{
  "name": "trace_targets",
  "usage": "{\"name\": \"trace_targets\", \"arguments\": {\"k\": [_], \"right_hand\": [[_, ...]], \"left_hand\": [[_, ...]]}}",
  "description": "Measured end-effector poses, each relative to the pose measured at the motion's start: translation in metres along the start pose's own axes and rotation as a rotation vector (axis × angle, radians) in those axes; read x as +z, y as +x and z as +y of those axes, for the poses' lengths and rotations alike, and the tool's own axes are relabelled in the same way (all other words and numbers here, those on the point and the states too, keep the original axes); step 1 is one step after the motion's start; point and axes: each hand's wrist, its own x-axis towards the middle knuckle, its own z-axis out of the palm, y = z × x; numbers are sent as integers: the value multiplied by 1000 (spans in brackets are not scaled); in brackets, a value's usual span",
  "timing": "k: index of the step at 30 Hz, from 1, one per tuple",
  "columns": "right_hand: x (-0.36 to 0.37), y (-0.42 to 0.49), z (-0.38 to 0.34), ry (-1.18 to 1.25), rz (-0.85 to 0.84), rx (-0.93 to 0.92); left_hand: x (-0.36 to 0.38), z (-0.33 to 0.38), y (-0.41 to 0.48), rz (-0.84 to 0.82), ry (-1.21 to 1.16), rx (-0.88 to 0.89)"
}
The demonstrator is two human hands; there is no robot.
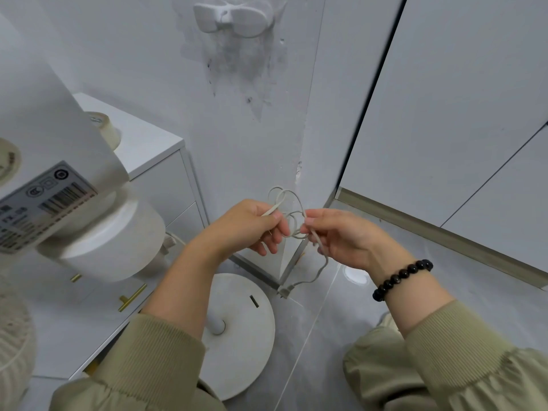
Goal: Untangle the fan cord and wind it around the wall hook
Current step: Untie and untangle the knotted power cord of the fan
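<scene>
Both hands, left [252,226] and right [341,238], pinch the thin, limp cord [289,215] at its knotted loops, well below the hook [234,17]; it looks light and best gripped beside the tangle.

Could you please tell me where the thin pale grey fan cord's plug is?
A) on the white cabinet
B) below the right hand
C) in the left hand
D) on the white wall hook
B: the small grey plug ends the thin pale grey cord trailing down from the right hand, which pinches it.
</scene>
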Motion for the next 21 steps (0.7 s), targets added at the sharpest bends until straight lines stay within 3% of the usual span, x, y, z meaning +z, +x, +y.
{"name": "trace_targets", "arguments": {"k": [4, 7, 10, 15, 19, 21], "right_hand": [[-5, -1, -5, -105, 173, -257], [-10, -2, -7, -361, 457, -477], [-13, -1, -6, -551, 557, -552], [-16, 3, 0, -796, 389, -487], [-20, -1, -4, -902, 171, -373], [-24, -3, -4, -953, 98, -308]], "left_hand": [[0, -3, 4, 161, 254, 101], [5, 0, 0, 53, 320, 210], [7, 4, -5, -26, 290, 300], [0, 6, -11, -67, -10, 395], [-5, 2, -5, 104, -302, 413], [-5, 2, -2, 184, -329, 370]]}}
